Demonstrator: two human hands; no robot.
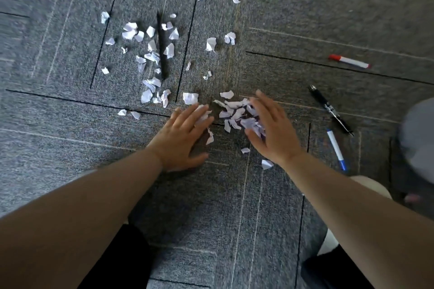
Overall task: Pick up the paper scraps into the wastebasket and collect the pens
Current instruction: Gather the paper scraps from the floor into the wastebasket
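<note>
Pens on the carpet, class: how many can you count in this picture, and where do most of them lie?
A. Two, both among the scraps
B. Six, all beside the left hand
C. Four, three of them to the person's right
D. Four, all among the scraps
C: a red-capped marker, a black pen and a blue-capped pen lie on the right, while one dark pen lies among the paper scraps.
</note>
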